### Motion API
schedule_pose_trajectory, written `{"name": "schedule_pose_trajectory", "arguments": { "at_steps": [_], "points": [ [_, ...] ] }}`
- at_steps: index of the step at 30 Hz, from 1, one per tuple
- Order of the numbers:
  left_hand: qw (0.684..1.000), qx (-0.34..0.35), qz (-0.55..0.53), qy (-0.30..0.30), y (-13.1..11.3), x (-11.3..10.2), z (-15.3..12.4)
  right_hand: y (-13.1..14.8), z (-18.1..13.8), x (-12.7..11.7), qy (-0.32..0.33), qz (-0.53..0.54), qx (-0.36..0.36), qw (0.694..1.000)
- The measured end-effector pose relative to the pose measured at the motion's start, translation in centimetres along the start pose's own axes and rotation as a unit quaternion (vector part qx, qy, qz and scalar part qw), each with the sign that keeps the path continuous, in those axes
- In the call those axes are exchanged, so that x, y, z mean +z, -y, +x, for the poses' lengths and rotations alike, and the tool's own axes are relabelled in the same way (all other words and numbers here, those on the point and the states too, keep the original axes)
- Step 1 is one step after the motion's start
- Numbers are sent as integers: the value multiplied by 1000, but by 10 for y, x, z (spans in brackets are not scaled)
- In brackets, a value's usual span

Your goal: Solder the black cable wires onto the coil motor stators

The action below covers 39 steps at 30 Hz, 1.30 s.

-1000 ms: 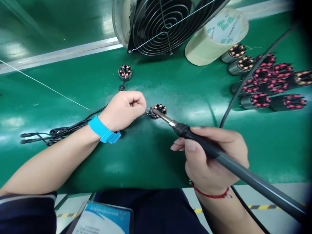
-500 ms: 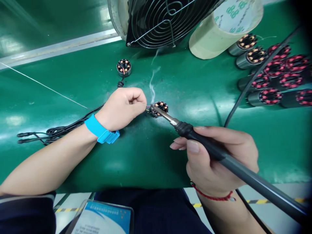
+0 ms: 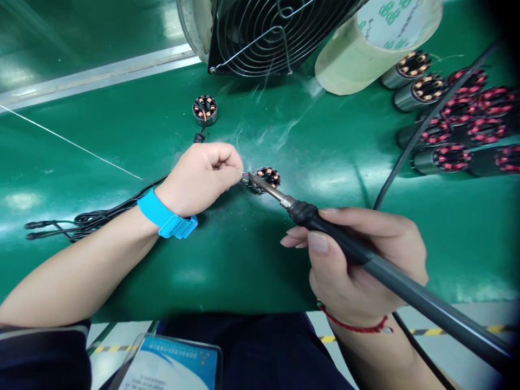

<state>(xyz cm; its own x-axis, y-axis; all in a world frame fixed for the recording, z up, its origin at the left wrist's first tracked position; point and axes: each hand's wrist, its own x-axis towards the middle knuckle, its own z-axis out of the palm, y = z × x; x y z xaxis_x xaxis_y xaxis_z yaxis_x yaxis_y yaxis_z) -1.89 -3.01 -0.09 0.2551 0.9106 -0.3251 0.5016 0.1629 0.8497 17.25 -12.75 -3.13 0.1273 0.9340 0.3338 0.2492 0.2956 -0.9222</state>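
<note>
At twelve o'clock the top edge cuts off the fan (image 3: pixel 260 46), and towards one o'clock we lose the top of the pale roll (image 3: pixel 347 65). At three o'clock the last red coil (image 3: pixel 507 161) runs out of view; a cord (image 3: pixel 406 153) covers bits of its neighbours. The tail of the soldering iron (image 3: pixel 384 272) fades into darkness at four o'clock, its tip too small for us to judge contact with the wires (image 3: pixel 244 179). The left hand's grip (image 3: pixel 201 181) hides their other ends. At seven o'clock, we can't read the cropped badge (image 3: pixel 174 363).
</note>
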Motion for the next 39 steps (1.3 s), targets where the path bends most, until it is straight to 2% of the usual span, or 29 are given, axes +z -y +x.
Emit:
{"name": "schedule_pose_trajectory", "arguments": {
  "at_steps": [8,12,16,21,26,31,39],
  "points": [
    [1000,-3,2,-2,0,0,0,-3,5,1,-20,10,-38,999],
    [1000,-3,-7,-4,1,0,0,-3,7,1,-10,-33,-29,999],
    [1000,-1,-12,-2,3,-1,1,6,21,0,61,-57,-24,996],
    [1000,-5,-15,0,3,-2,1,20,53,2,135,-104,-42,984],
    [1000,10,-16,-2,4,-2,1,3,69,16,220,-98,-18,970],
    [1000,5,-19,2,2,-1,1,-21,65,32,200,-75,-56,975],
    [1000,19,-12,2,1,0,0,-28,67,39,203,-70,-55,975]
  ]
}}
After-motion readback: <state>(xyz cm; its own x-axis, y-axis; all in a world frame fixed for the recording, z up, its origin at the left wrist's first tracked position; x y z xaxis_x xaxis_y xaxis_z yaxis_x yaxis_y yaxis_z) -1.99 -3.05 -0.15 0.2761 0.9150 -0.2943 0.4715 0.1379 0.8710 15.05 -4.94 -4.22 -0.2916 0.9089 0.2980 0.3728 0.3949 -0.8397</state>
